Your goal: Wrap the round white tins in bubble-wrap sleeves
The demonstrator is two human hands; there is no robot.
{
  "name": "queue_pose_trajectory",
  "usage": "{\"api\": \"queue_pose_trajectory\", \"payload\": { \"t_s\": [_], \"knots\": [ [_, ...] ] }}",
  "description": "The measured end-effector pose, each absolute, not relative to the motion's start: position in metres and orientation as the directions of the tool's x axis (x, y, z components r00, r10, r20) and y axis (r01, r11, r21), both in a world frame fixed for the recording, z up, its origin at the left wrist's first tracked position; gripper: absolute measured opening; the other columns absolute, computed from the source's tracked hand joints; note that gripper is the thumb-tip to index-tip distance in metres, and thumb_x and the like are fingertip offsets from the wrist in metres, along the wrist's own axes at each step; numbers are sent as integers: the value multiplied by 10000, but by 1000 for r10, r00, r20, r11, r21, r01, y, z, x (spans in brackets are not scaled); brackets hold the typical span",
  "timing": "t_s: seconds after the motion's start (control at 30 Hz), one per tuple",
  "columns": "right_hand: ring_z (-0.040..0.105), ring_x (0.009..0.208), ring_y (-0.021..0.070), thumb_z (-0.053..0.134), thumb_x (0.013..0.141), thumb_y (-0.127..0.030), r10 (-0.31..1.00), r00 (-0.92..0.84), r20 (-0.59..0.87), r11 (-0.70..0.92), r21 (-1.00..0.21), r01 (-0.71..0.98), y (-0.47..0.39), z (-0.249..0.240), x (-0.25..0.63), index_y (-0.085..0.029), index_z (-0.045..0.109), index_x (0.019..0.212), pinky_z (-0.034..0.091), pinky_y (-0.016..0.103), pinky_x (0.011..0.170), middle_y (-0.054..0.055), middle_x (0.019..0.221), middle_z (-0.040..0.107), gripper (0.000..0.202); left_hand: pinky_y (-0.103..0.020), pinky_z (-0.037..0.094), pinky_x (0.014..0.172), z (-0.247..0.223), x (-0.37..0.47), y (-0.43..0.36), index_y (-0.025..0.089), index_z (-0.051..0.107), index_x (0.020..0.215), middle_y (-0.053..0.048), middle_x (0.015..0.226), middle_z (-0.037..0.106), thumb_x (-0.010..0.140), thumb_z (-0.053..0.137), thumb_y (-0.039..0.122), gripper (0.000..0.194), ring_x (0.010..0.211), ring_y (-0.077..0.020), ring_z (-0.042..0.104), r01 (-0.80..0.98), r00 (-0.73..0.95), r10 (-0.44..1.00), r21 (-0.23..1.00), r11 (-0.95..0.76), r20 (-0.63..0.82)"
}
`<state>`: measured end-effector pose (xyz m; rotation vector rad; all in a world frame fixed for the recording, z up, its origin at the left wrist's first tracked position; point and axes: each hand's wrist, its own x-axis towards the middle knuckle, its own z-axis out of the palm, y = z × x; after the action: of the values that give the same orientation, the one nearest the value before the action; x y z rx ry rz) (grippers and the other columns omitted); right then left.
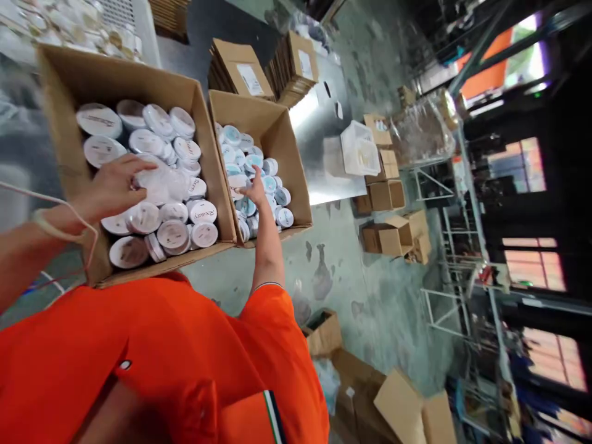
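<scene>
A large cardboard box (216, 242) at the left holds many round white lids or jars with printed tops (202, 211). My left hand (113, 188) reaches into it, fingers curled round a clear, whitish plastic piece (160, 182). Beside it stands a second cardboard box (296, 166) with smaller round white and pale blue jars (284, 217). Over these jars is my right hand (253, 190), thumb and fingers apart, touching or just above a white lid (238, 184); nothing is gripped in it.
Folded cardboard stacks (247, 69) and a white plastic basket (359, 151) sit on the metal table (319, 117). A white crate (145, 31) with clear pieces lies behind the left box. Open cartons (388, 237) stand on the floor. A thin cord (46, 194) crosses my left wrist.
</scene>
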<state>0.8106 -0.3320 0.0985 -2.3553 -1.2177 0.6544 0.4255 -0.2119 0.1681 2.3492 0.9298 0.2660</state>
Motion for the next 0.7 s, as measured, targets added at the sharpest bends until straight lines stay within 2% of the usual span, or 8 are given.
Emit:
{"api": "queue_pose_trajectory", "payload": {
  "t_s": [0.1,0.17,0.23,0.3,0.4,0.47,0.57,0.7],
  "knots": [
    [630,1194,308,853,709,-233,733,627,-264,-672,-424,607,-331,121,799,-50,560,1288,522,439,1089,204,1258,672,675,-353,495,1077,171,432,-202,19,626,1473,-161,1367,630,843,509,267,687,1140,-254,633,580,731,677,600,-551,-86],
    [637,1231,331,827,771,-285,726,677,-122,-646,-459,610,-331,142,783,-53,562,1303,537,448,1082,216,1273,658,638,-328,498,1049,171,434,-200,19,591,1514,-153,1367,622,850,522,224,698,1088,-228,626,574,725,686,610,-546,-68],
    [619,1301,313,765,870,-372,751,656,76,-489,-604,630,-332,162,755,-96,507,1412,551,428,1083,201,1367,610,661,-315,511,1018,168,437,-199,26,569,1536,-143,1366,617,852,531,207,708,1026,-205,623,553,727,685,632,-543,-47],
    [610,1333,290,725,928,-461,803,562,201,-233,-762,605,-330,173,714,-154,447,1490,563,421,1079,171,1410,583,698,-326,528,1009,162,439,-200,33,572,1523,-137,1375,615,835,540,198,708,1000,-198,621,531,723,690,666,-523,-35],
    [625,1302,272,803,871,-570,868,416,271,58,-887,458,-320,168,646,-178,446,1484,566,412,1076,153,1380,601,810,-396,537,1072,153,440,-201,45,644,1377,-128,1327,650,789,593,204,611,1100,-244,622,532,678,735,702,-473,-19],
    [637,1258,266,833,833,-599,878,381,289,102,-891,441,-312,154,615,-166,483,1456,560,406,1074,152,1347,619,836,-442,530,1116,150,436,-200,51,644,1342,-131,1321,662,777,631,210,587,1184,-276,616,540,645,764,709,-454,-2],
    [622,1227,276,838,854,-507,895,362,262,-21,-784,620,-306,136,598,-159,569,1427,539,417,1077,142,1293,651,723,-467,489,1200,147,429,-201,51,556,1480,-144,1493,591,770,625,148,720,1333,-290,586,525,622,783,722,-451,36],
    [577,1211,315,778,925,-330,967,203,152,-132,-382,915,-304,138,588,-149,630,1457,502,457,1067,167,1251,669,582,-472,422,1279,146,429,-218,44,530,1525,-172,1602,518,737,574,45,789,1481,-301,511,505,600,797,736,-450,76]
  ]
}}
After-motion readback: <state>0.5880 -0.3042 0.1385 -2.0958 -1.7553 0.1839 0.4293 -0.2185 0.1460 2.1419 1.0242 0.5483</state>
